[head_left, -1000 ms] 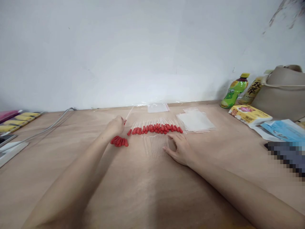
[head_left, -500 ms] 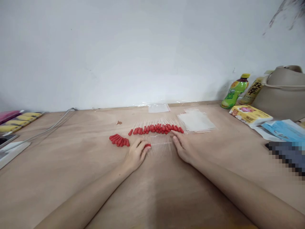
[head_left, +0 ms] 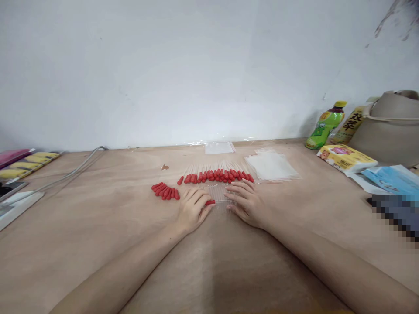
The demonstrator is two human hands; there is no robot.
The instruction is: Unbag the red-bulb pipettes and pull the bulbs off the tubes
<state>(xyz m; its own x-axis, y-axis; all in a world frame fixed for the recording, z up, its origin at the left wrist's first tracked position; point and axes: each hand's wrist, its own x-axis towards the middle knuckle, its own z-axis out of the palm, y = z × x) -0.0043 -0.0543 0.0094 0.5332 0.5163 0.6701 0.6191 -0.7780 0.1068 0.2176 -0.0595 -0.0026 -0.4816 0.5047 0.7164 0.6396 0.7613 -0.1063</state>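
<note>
My left hand [head_left: 195,207] is closed around a red rubber bulb [head_left: 210,202], whose end shows past the fingertips. A thin clear tube [head_left: 221,201] extends from that bulb toward my right hand [head_left: 246,201]. The right hand's fingers are spread over the right ends of several clear tubes [head_left: 218,192] lying side by side; whether they grip one is hard to see. Just beyond both hands lies a row of red rubber bulbs [head_left: 221,175] with clear tubes pointing to the wall. Left of my left hand is a smaller fan of loose red bulbs [head_left: 165,191].
Clear plastic bags [head_left: 271,165] lie behind my right hand, with another bag [head_left: 219,148] by the wall. At right are a green bottle [head_left: 325,126], a yellow tissue pack [head_left: 347,158], a blue pack [head_left: 389,181] and a beige bag [head_left: 386,128]. A grey cable [head_left: 73,173] crosses the left side.
My left hand has shifted slightly right with the red bulb. My right hand has come a little toward it, its fingers now spread wider over the tubes.
</note>
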